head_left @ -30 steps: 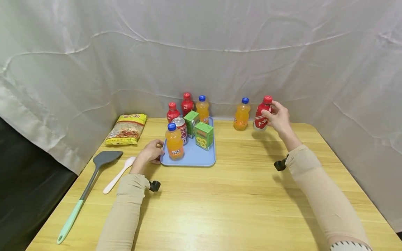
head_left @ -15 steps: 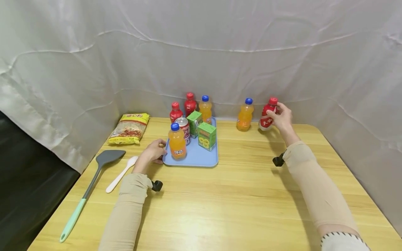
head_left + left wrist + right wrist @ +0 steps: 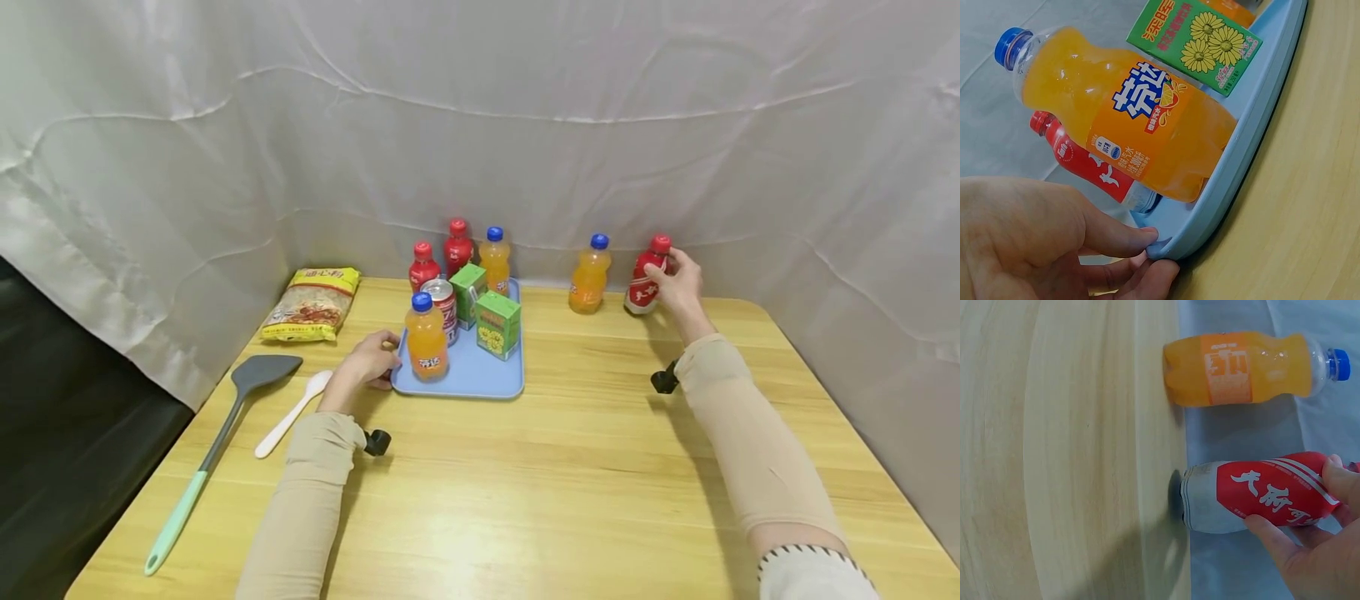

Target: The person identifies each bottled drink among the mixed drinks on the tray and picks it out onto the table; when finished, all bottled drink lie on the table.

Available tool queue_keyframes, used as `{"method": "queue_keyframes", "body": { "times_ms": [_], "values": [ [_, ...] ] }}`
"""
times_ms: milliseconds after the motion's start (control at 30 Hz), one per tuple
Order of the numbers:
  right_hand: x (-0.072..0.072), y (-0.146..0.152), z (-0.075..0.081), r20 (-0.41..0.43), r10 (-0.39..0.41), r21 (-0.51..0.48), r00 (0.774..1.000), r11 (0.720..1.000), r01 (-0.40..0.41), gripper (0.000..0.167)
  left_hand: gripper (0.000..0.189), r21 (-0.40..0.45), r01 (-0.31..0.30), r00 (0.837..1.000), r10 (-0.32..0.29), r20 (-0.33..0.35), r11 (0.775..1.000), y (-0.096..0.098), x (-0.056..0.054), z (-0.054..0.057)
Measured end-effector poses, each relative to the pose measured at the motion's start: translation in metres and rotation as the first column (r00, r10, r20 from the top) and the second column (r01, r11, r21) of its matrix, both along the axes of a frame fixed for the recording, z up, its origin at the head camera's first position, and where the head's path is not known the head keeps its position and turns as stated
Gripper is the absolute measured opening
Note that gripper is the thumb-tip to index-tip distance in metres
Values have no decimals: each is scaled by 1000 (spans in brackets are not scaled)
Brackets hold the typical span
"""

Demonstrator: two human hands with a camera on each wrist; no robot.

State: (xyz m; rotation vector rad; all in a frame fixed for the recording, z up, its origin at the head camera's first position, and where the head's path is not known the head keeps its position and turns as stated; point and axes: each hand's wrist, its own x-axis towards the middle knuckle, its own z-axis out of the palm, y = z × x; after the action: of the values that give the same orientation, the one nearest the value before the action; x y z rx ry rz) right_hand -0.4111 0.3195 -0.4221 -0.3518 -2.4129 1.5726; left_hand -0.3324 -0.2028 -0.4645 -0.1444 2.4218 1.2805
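At the left front corner of a blue tray, my left hand pinches the rim, thumb above and fingers below. Just beside it on the tray stands an orange soda bottle with a blue cap. My right hand grips a red-labelled cola bottle by its upper part, at the back right of the table. The bottle is nearly upright, its base at or just above the tabletop. To its left stands another orange soda bottle, apart from it.
The tray also bears a can, two green drink cartons and, towards the back, more bottles. On the left lie a pasta bag, a spatula and a white spoon. A grey curtain borders the table.
My right hand has moved the cola bottle slightly right and lowered it, farther from the orange bottle. The left hand stays on the tray rim. The head view has shifted a little.
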Motion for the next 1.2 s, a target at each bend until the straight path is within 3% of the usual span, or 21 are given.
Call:
{"method": "queue_keyframes", "body": {
  "times_ms": [433,600,700,767,867,933,1067,1200],
  "values": [
    [-6,10,4,13,56,125,998,990,-58,70,48,-16,-4,999,3,-33,1000,-3,0,11],
    [-2,15,-2,38,66,181,997,981,-72,75,48,-12,1,1000,-1,-25,1000,-1,1,7],
    [5,16,-9,24,11,221,1000,975,-16,83,48,-4,2,1000,-3,-9,1000,0,2,3],
    [11,15,-12,-38,-60,229,998,971,67,85,48,1,8,1000,-8,-6,1000,2,3,1],
    [21,2,-5,-212,-159,218,964,954,205,79,48,6,1,1000,-1,-15,1000,3,4,1],
    [26,-14,5,-343,-155,204,927,950,235,71,48,7,-4,1000,4,-29,1000,2,3,2],
    [36,-54,22,-508,-13,236,861,960,153,62,49,20,-4,1000,4,-21,1000,-1,2,0],
    [48,-90,35,-544,133,288,828,957,36,61,50,29,-7,1000,7,3,1000,-1,1,2]
  ]
}}
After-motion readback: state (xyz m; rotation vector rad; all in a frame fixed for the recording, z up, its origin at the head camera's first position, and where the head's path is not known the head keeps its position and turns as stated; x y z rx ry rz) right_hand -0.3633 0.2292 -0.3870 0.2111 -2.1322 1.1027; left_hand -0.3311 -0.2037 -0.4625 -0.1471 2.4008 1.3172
